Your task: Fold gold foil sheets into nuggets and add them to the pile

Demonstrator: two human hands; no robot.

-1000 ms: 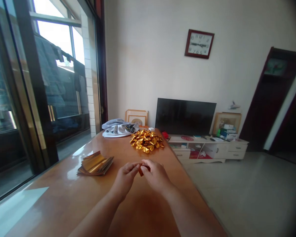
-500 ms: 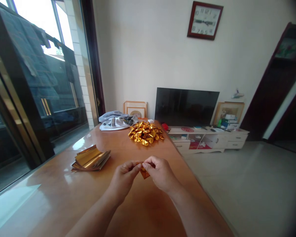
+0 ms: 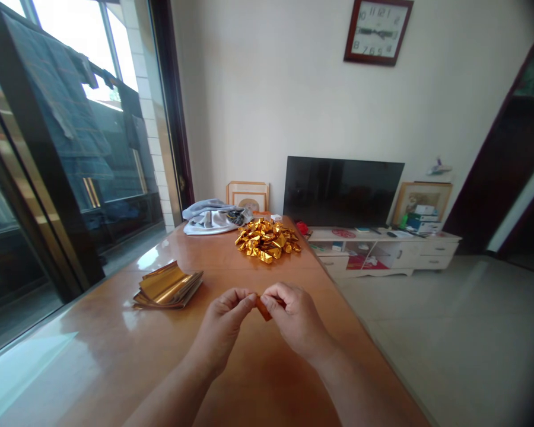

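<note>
Between my two hands is a small piece of folded gold foil paper (image 3: 263, 309), held above the wooden table (image 3: 267, 367). My left hand (image 3: 225, 317) pinches its left edge between thumb and fingers. On the other side, my right hand (image 3: 293, 314) grips it with the thumb on top, and the fingers hide part of it. Beyond my hands lies a heap of folded gold foil pieces (image 3: 267, 238). A stack of flat gold foil sheets (image 3: 169, 286) rests to the left, its top sheets curling up.
Grey-white cloth (image 3: 213, 218) is bunched at the table's far end, beside picture frames (image 3: 248, 194). A television (image 3: 342, 191) stands on a low white cabinet (image 3: 422, 252) past the table's right edge. Glass sliding doors (image 3: 71, 148) run along the left.
The foil piece has tilted and now looks narrower, with less of its face showing. Both hands keep their pinch close together. The whole view has shifted slightly.
</note>
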